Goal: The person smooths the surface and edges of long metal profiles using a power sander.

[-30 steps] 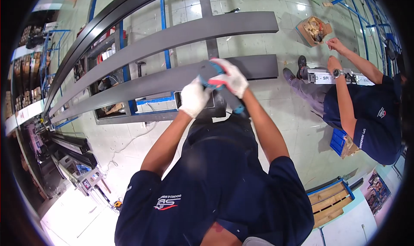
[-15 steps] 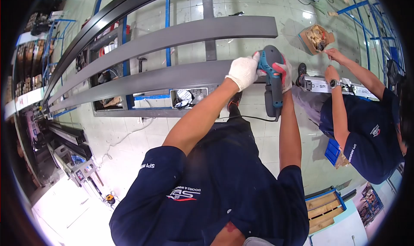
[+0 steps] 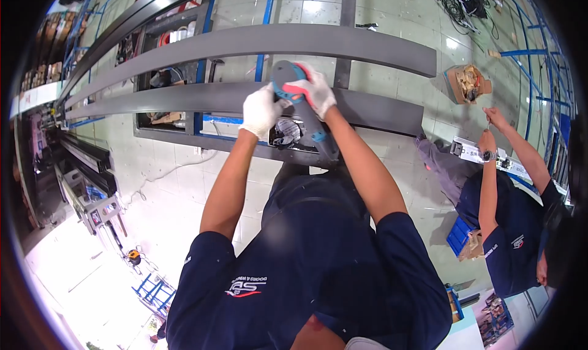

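A teal and dark power sander (image 3: 285, 75) is over the nearer grey metal bar (image 3: 383, 112), its long rear part slanting back toward my body. My right hand (image 3: 316, 91), in a white glove with a red palm, is closed around the sander just behind its head. On the other side my left hand (image 3: 260, 112), also in a white glove, is closed against the sander's front part; its fingertips are partly hidden. The underside of the sander is out of sight. Farther away, a second grey bar (image 3: 257, 43) runs roughly alongside the first.
Below the bars stands a frame with tool trays (image 3: 160, 131). To the right, a co-worker (image 3: 520, 218) handles a silver profile (image 3: 468, 151), near an open cardboard box (image 3: 471, 83). Black cables (image 3: 459, 10) lie on the floor, with a blue rack (image 3: 539, 53) at the far right.
Both my hands and the sander have moved left along the nearer bar, away from its right end. The sander has turned, so its rear slants to the right. The camera view has shifted too.
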The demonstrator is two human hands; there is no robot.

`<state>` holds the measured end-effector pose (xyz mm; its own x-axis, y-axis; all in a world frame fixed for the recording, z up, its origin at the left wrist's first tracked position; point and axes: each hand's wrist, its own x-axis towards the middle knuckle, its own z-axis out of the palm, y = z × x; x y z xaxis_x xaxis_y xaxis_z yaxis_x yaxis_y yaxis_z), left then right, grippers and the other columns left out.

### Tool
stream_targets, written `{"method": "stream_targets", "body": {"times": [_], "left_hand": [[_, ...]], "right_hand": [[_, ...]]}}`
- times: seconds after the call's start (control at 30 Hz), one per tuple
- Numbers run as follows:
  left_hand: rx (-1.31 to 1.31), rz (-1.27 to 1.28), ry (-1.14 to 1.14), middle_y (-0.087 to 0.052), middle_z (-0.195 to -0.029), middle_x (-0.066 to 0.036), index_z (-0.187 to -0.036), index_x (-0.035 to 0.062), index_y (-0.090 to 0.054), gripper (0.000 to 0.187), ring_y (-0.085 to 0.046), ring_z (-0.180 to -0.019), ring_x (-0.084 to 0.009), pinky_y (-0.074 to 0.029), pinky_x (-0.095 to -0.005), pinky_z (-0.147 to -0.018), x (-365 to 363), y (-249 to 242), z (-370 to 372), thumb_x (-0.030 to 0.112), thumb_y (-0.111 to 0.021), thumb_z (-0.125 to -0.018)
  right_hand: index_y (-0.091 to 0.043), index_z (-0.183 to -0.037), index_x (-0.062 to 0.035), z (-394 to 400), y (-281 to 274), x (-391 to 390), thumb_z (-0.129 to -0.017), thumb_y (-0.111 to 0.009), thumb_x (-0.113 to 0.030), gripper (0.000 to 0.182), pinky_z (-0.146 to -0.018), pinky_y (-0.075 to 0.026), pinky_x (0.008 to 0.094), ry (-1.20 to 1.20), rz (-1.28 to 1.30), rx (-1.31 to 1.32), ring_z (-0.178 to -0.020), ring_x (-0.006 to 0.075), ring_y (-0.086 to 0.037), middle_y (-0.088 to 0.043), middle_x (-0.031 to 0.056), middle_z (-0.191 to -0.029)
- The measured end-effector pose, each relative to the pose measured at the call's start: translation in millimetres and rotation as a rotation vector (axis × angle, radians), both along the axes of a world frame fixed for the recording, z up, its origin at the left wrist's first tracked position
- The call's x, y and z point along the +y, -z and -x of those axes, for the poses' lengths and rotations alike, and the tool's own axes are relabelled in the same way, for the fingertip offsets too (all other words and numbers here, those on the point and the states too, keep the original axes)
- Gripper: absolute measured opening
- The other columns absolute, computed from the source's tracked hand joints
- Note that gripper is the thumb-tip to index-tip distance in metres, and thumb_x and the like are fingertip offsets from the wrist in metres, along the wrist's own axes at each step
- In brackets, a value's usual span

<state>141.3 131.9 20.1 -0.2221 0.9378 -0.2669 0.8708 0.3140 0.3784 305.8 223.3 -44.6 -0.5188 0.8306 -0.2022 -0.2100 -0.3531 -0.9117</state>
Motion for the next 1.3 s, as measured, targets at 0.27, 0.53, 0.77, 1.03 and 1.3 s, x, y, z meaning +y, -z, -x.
{"method": "stream_targets", "body": {"times": [0.27,0.53,0.77,1.03,1.3], "left_hand": [[0.085,0.007,-0.205,-0.082,-0.101,-0.021,-0.112,0.0051,-0.079,0.032,-0.079,-0.099,-0.0456,-0.062,-0.0538,-0.086,-44,7,130,0.027,-0.09,-0.091],[0.053,-0.044,-0.189,-0.081,-0.101,-0.023,-0.112,0.0045,-0.079,0.03,-0.079,-0.098,-0.0463,-0.062,-0.0538,-0.086,-52,12,157,0.024,-0.089,-0.091],[-0.065,-0.049,-0.008,-0.081,-0.109,-0.022,-0.129,0.0079,-0.073,0.051,-0.078,-0.104,-0.0455,-0.061,-0.0561,-0.089,-10,9,39,0.035,-0.091,-0.091],[-0.167,-0.133,0.366,-0.079,-0.111,-0.024,-0.149,-0.0013,-0.058,0.071,-0.08,-0.101,-0.044,-0.063,-0.0562,-0.087,52,17,-172,0.033,-0.086,-0.094],[-0.25,-0.085,0.608,-0.079,-0.091,-0.023,-0.132,-0.0032,-0.059,0.059,-0.08,-0.091,-0.0468,-0.063,-0.0565,-0.079,108,24,-312,0.04,-0.083,-0.099]], "right_hand": [[-0.075,-0.138,0.0002,159,1,-6,-0.082,-0.087,-0.047,0.075,-0.115,-0.053,0.0429,-0.202,-0.218,-0.161,-0.131,0.0371,-0.07,-0.073,0.0213,-0.14],[-0.072,-0.141,0.0026,177,-14,-8,-0.085,-0.087,-0.041,0.073,-0.106,-0.057,0.038,-0.233,-0.202,-0.184,-0.121,0.0266,-0.072,-0.074,0.0164,-0.134],[-0.071,-0.146,0.0019,32,-6,-5,-0.087,-0.089,-0.024,0.067,-0.097,-0.063,0.0385,-0.049,0.041,-0.051,-0.117,0.0256,-0.076,-0.076,0.0169,-0.134],[-0.066,-0.155,0.0045,-235,20,4,-0.082,-0.083,-0.023,0.079,-0.104,-0.061,0.0349,0.261,0.083,-0.158,-0.118,0.0202,-0.075,-0.076,0.0124,-0.135],[-0.061,-0.151,0.006,-392,30,1,-0.092,-0.08,-0.019,0.068,-0.104,-0.065,0.04,0.529,0.131,0.054,-0.118,0.0267,-0.079,-0.076,0.0162,-0.135]]}}
